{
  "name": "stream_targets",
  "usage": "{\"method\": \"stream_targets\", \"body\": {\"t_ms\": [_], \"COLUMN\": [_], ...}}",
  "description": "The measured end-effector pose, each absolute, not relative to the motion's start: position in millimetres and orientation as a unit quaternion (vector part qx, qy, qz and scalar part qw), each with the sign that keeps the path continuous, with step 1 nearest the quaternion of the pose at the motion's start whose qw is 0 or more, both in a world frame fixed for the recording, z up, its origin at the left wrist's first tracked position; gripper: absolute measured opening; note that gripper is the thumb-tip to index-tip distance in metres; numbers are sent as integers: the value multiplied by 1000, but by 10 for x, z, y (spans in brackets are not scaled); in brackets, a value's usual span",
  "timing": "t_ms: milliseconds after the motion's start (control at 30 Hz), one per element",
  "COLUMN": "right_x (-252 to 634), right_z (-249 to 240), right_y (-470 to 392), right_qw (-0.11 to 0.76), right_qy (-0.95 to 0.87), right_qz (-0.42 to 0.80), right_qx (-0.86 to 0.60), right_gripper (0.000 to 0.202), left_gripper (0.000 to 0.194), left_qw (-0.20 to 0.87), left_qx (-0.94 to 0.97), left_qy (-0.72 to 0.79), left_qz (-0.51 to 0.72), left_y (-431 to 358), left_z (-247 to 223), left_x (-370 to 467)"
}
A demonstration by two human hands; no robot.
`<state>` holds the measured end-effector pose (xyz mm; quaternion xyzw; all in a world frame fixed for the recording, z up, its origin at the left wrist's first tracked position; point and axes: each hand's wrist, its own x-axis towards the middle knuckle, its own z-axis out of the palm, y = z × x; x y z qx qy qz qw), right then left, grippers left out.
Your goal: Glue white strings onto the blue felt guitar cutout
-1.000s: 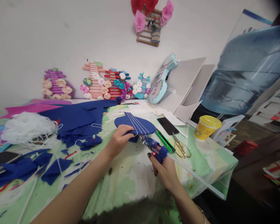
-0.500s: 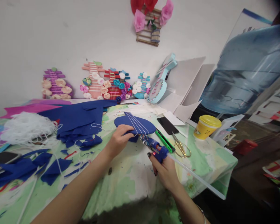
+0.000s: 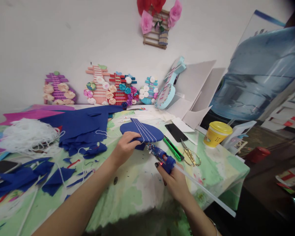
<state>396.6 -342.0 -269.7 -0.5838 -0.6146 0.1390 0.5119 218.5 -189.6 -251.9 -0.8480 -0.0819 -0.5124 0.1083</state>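
Observation:
A blue oval board (image 3: 153, 131) with white strings across it is pinched at its near left edge by my left hand (image 3: 126, 147). My right hand (image 3: 173, 178) is wrapped round a blue glue gun (image 3: 162, 155), and a long pale glue stick (image 3: 208, 193) juts out of its back toward the lower right. The gun's nozzle points at the near edge of the board, just below the string ends. Whether the nozzle touches the board I cannot tell. A small red light glows on the gun.
Right of the board lie a green cutter (image 3: 173, 148), a black phone (image 3: 176, 132) and gold scissors (image 3: 192, 156). A yellow cup (image 3: 216, 134) stands farther right. White yarn (image 3: 28, 136) and blue felt (image 3: 86, 124) cover the left. Decorated instruments (image 3: 118, 88) lean on the wall.
The glue gun has dropped slightly, its rear end and glue stick tilting lower, with my right hand round it. My left hand and the blue board look almost unmoved.

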Motion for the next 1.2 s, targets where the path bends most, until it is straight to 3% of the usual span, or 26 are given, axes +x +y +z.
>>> {"method": "stream_targets", "body": {"t_ms": [233, 367, 500, 600, 733, 900, 1067, 1200], "right_x": [4337, 4752, 5257, 5627, 5942, 5765, 5086, 4676], "right_z": [-2582, -2500, -2440, -2460, -2485, -2405, -2345, -2314], "right_y": [-3508, -3556, -3517, -3425, -3296, -3161, -2813, -2396], "right_qw": [411, 271, 165, 199, 310, 414, 481, 453], "right_qy": [-675, -633, -565, -553, -548, -540, -486, -400], "right_qz": [0, -116, -133, -101, -33, 53, 243, 439], "right_qx": [-612, -716, -798, -803, -776, -731, -688, -665], "right_gripper": [10, 13, 14, 18, 25, 26, 13, 29], "left_gripper": [19, 19, 19, 20, 20, 19, 19, 21], "left_qw": [117, 108, 105, 108, 105, 103, 103, 110], "left_qx": [-845, -843, -840, -841, -837, -840, -843, -844], "left_qy": [-87, -91, -90, -92, -94, -98, -100, -99], "left_qz": [-514, -519, -525, -523, -529, -523, -518, -515], "left_y": [-1889, -1874, -1864, -1867, -1877, -1882, -1877, -1874], "left_z": [-2510, -2523, -2536, -2534, -2518, -2520, -2549, -2543], "left_x": [2170, 2161, 2161, 2160, 2156, 2156, 2157, 2147]}}
